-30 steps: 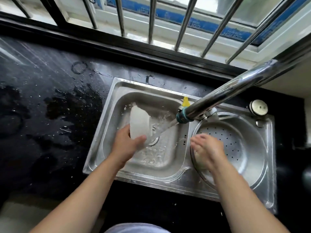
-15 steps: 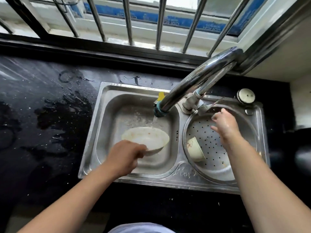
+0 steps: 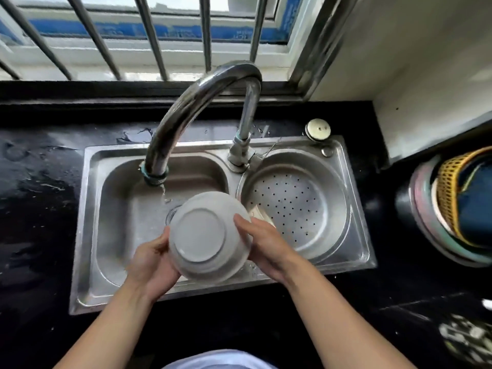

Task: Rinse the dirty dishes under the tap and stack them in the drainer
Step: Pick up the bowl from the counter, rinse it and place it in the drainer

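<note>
Sink (image 3: 87, 235) in wet blk counter (image 3: 40, 209)

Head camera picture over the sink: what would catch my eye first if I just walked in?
Most likely the white bowl, turned bottom-up and held between the left hand and right hand over the left basin of the steel sink. Next, the big curved tap arching from the window side, a thin stream of water falling just behind the bowl. To the right sits the round perforated drainer.

Tap (image 3: 191, 113) arches over left basin; drainer (image 3: 295, 209) open above, small cup at near-left edge.
</note>
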`<state>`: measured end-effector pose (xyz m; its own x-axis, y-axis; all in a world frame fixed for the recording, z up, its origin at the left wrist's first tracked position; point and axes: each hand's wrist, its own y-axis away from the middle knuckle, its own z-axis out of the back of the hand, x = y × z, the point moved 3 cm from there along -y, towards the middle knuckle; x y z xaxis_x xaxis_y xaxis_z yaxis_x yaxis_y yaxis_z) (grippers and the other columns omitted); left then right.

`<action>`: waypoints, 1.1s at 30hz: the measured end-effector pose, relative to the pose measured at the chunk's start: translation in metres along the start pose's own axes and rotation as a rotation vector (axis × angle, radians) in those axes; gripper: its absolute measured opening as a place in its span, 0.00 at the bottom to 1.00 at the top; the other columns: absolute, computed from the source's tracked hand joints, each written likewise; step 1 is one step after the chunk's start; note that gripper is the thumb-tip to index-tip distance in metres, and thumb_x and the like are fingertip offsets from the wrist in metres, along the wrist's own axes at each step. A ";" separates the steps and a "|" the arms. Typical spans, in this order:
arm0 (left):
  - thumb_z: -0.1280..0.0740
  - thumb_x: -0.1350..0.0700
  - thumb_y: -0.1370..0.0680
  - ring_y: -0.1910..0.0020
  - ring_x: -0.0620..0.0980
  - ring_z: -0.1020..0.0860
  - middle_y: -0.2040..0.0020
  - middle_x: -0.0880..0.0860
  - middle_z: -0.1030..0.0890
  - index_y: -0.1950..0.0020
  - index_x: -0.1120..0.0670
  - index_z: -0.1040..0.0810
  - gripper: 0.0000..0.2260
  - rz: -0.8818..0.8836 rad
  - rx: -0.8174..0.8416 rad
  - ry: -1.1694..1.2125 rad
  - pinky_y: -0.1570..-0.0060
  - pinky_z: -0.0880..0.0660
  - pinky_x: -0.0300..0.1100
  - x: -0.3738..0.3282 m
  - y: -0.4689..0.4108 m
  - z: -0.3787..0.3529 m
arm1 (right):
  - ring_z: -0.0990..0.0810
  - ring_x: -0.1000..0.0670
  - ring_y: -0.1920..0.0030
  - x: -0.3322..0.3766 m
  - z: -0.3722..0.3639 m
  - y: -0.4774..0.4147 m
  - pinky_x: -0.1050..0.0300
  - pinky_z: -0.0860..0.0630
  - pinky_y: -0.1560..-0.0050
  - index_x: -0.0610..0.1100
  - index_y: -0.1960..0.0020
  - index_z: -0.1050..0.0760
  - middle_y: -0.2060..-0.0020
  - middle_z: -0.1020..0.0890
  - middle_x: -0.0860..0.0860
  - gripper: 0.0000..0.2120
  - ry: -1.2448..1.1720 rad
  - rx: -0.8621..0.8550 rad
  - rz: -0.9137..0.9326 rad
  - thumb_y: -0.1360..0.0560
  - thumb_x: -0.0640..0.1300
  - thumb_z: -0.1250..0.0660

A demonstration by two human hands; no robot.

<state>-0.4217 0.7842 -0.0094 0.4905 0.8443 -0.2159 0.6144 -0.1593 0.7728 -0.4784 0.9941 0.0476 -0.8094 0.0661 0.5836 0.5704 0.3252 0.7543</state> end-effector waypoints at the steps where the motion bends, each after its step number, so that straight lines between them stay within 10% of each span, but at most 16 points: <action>1: 0.43 0.53 0.15 0.42 0.57 0.14 0.39 0.59 0.14 0.45 0.58 0.11 0.20 0.001 0.008 -0.053 0.42 0.18 0.59 0.005 -0.003 -0.010 | 0.15 0.49 0.50 0.003 0.008 0.006 0.55 0.17 0.54 0.43 0.42 0.17 0.48 0.14 0.45 0.12 -0.110 -0.004 0.002 0.20 0.47 0.32; 8: 0.33 0.44 0.21 0.51 0.51 0.17 0.45 0.57 0.14 0.41 0.52 0.14 0.16 0.000 0.037 -0.771 0.45 0.21 0.50 0.046 -0.022 -0.090 | 0.13 0.48 0.56 0.048 0.086 0.038 0.53 0.17 0.62 0.42 0.47 0.17 0.54 0.12 0.43 0.07 -0.342 -0.271 0.219 0.21 0.43 0.32; 15: 0.36 0.52 0.18 0.30 0.51 0.27 0.30 0.52 0.23 0.28 0.50 0.23 0.18 -0.438 0.091 -1.890 0.29 0.32 0.42 0.118 -0.030 -0.082 | 0.17 0.46 0.49 0.090 0.140 -0.024 0.39 0.22 0.40 0.44 0.41 0.26 0.48 0.16 0.45 0.06 -0.169 -0.616 0.240 0.18 0.38 0.37; 19: 0.42 0.48 0.22 0.18 0.56 0.41 0.16 0.54 0.40 0.26 0.45 0.27 0.23 -0.368 0.084 -2.208 0.21 0.40 0.51 0.153 -0.022 -0.050 | 0.17 0.43 0.42 0.092 0.143 -0.075 0.49 0.20 0.51 0.41 0.31 0.30 0.41 0.18 0.44 0.17 -0.081 -0.661 0.175 0.19 0.41 0.36; 23: 0.44 0.49 0.23 0.15 0.52 0.57 0.14 0.53 0.55 0.21 0.46 0.34 0.29 -0.319 0.116 -2.296 0.18 0.52 0.58 0.162 -0.019 -0.036 | 0.21 0.47 0.55 0.085 0.129 -0.114 0.53 0.25 0.60 0.40 0.41 0.27 0.52 0.20 0.46 0.10 0.001 -0.631 0.153 0.20 0.42 0.36; 33: 0.45 0.49 0.24 0.15 0.48 0.57 0.14 0.49 0.55 0.22 0.44 0.33 0.28 -0.310 0.080 -2.267 0.20 0.51 0.61 0.161 -0.022 -0.031 | 0.27 0.47 0.60 0.079 0.091 -0.142 0.49 0.29 0.60 0.44 0.56 0.28 0.61 0.27 0.45 0.07 0.082 -0.584 0.207 0.28 0.40 0.29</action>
<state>-0.3760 0.9393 -0.0428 0.0358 -0.9063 -0.4212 0.7701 -0.2436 0.5896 -0.6362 1.0391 -0.0408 -0.6735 -0.0080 0.7391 0.7155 -0.2580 0.6492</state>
